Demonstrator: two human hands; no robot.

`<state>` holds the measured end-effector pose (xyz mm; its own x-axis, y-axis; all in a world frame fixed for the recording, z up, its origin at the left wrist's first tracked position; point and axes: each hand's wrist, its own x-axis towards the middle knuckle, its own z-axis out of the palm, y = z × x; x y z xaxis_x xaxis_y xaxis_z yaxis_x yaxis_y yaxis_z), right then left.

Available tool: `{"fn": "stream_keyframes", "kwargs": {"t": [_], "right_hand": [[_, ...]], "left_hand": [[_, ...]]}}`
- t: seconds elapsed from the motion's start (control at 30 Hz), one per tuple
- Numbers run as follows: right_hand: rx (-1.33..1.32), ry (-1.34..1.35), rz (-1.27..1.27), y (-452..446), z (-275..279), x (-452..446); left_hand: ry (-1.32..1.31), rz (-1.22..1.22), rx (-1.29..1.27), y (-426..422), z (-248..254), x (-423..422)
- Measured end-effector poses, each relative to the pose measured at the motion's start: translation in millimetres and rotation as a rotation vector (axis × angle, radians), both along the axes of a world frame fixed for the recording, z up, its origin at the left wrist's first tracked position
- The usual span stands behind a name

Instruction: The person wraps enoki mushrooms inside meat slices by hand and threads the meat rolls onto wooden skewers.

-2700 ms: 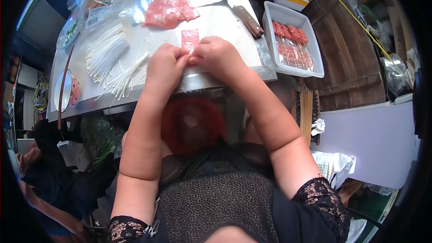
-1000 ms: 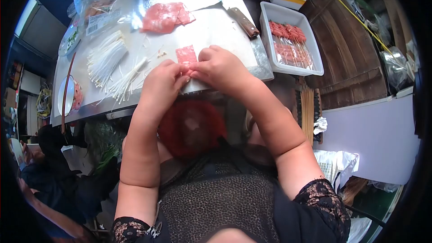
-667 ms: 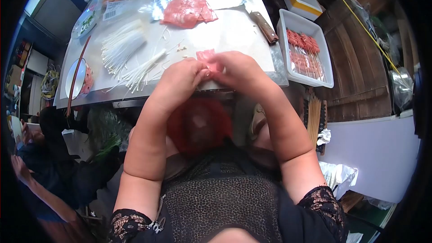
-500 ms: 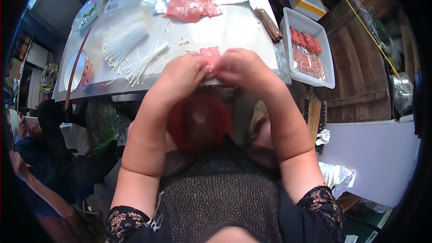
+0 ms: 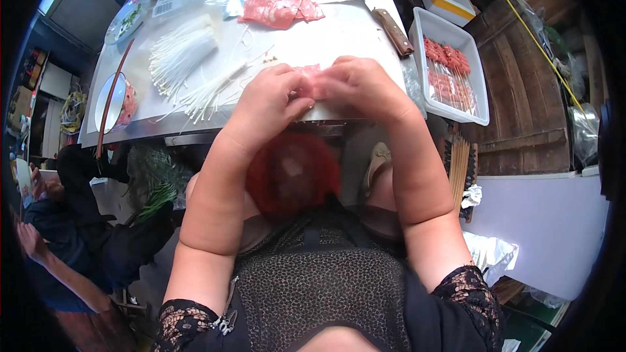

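Observation:
A small pink slice of raw meat (image 5: 308,70) lies at the front edge of the white board, partly covered by my fingers. My left hand (image 5: 275,96) is closed on its left side, thumb and fingertips pinched together. From the right, my right hand (image 5: 355,85) grips the same slice, its fingertips somewhat blurred. Whether anything is wrapped inside the meat is hidden. Left of my hands lie loose enoki mushrooms (image 5: 212,96), with a larger enoki bunch (image 5: 181,52) behind them. Farther back rests a pile of meat slices (image 5: 280,8).
A wooden-handled knife (image 5: 394,32) lies at the board's right edge. Beside the table, a white tray (image 5: 482,91) holds meat skewers. A bowl (image 5: 111,104) with a brown stick across it stands left. Bamboo skewers (image 5: 458,166) are at lower right. Another person's arm (image 5: 72,280) shows at left.
My fingers have drawn in over the meat slice, so less of it shows. Both hands shifted slightly, and the whole view moved a little.

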<state>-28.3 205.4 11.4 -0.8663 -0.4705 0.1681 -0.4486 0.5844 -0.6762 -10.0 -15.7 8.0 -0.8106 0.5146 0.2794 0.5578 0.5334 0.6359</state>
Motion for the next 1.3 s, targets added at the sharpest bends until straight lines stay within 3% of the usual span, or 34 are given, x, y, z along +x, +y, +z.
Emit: {"fn": "stream_keyframes", "kwargs": {"t": [0.1, 0.17, 0.4, 0.47, 1.0, 1.07, 1.1, 1.17, 1.3], "right_hand": [[-0.107, 0.118, -0.170, 14.2, -1.1, -6.8], [-0.227, 0.155, -0.153, 16.0, -1.0, -7.3], [-0.125, 0.170, -0.051, 12.4, -7.6, -3.6], [0.092, 0.373, 0.023, 14.1, -8.4, -4.4], [0.075, 0.501, -0.053, -5.6, -20.0, 0.3], [-0.069, 0.516, -0.207, -6.1, -17.4, 0.7], [-0.067, 0.515, -0.204, -6.8, -14.1, 1.1], [-0.158, 0.182, -0.169, -8.0, -6.6, 0.7], [-0.117, 0.104, -0.093, -16.8, -9.1, -2.1]], "left_hand": [[0.087, 0.048, -0.038, 2.1, -1.4, 1.5], [0.181, 0.084, -0.088, 2.9, -2.5, -0.1], [0.169, 0.097, -0.103, 4.2, -2.4, -1.1], [0.158, 0.102, -0.126, 3.3, -2.5, -1.6], [0.185, 0.094, -0.155, 2.8, -3.2, -0.7], [0.190, 0.091, -0.151, 3.5, -1.7, 1.1], [0.189, 0.094, -0.149, 3.5, -2.1, 2.4], [0.224, 0.078, -0.092, 3.4, -2.6, 4.0], [0.272, 0.071, -0.015, 4.9, -5.4, 10.5]]}}
